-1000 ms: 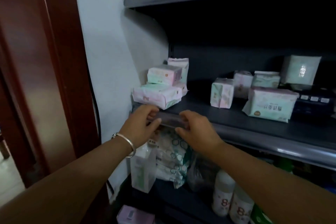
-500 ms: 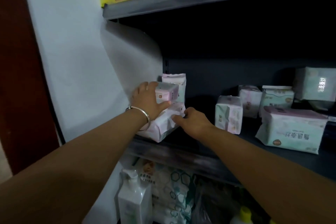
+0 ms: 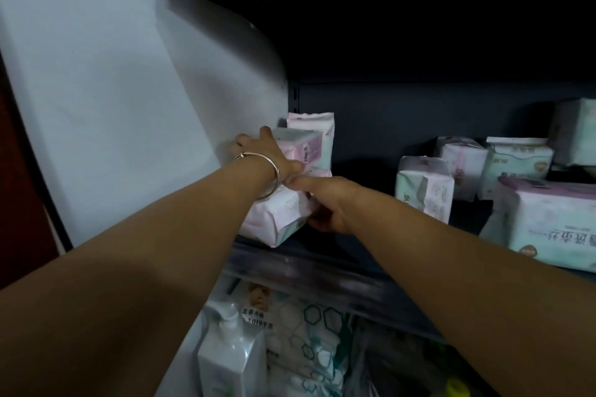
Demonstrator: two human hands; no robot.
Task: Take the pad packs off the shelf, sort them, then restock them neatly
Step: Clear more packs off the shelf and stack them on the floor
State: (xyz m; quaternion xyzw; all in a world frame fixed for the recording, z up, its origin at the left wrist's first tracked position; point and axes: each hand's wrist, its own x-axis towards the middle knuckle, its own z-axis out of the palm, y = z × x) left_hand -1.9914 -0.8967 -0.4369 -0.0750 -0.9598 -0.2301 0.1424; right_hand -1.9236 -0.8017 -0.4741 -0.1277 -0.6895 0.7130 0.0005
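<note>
Both hands clasp the corner stack on the shelf (image 3: 322, 255): left hand (image 3: 267, 155) gripping the small pink pack (image 3: 303, 148), right hand (image 3: 325, 203) pinching the large bottom pack (image 3: 277, 219). Lifted together, the unsteady top pack could slide off.

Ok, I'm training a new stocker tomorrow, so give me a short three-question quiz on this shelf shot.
1. True or false: both hands are on the stack of pad packs at the shelf's left end.
2. Which wrist wears the bracelet? A) left B) right
3. Fill in: on the lower shelf, a white pump ____ stands beside the hexagon-print pack.

Key
1. True: the left hand rests on the small top pack, and the right hand grips the large bottom pack.
2. A.
3. Bottle.
</note>
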